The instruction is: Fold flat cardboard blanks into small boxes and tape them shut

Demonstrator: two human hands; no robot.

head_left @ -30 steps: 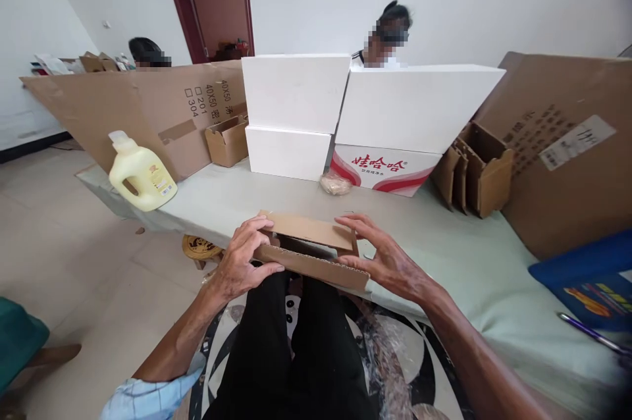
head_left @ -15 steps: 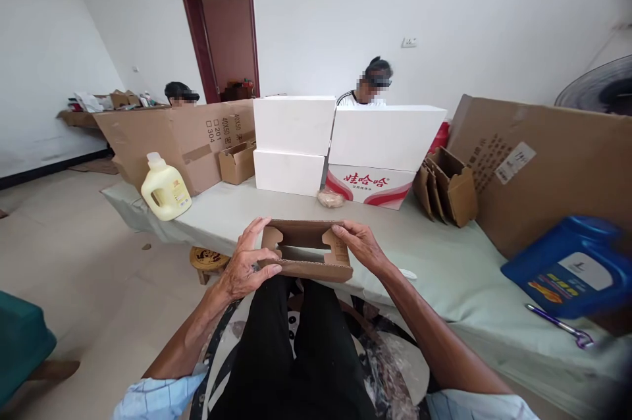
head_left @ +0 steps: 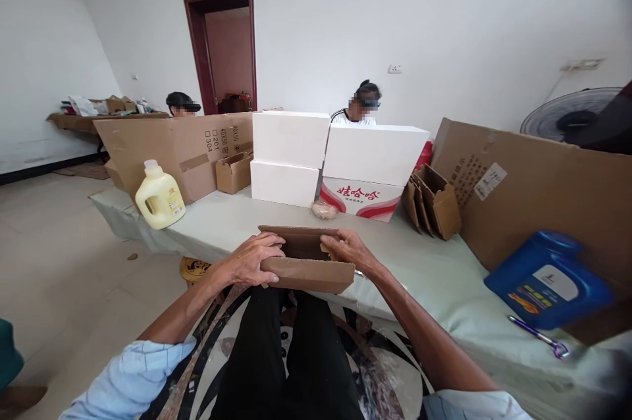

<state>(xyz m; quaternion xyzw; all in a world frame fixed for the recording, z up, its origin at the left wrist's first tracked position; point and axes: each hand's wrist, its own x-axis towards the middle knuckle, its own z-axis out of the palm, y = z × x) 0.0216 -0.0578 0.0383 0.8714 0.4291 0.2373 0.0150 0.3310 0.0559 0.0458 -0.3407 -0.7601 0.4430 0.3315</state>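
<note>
A small brown cardboard box (head_left: 309, 274) is held between both hands at the table's front edge, its open top facing up. My left hand (head_left: 254, 258) grips its left end, fingers over the end flap and thumb on the front wall. At the right end, my right hand (head_left: 347, 248) is closed on the end flap, with fingertips inside the rim. The box's interior is dark and its bottom cannot be made out.
White boxes (head_left: 291, 140) and a red-lettered carton (head_left: 363, 198) stand behind. A cream detergent jug (head_left: 160, 196) is left; folded cardboard pieces (head_left: 434, 199), a blue jug (head_left: 548, 278) and a purple pen-like tool (head_left: 538, 334) lie right. Two people sit beyond.
Both hands have moved their fingers in over the box's end flaps, which now sit lower inside it. The box has tilted so more of its front wall shows, and the view has shifted slightly.
</note>
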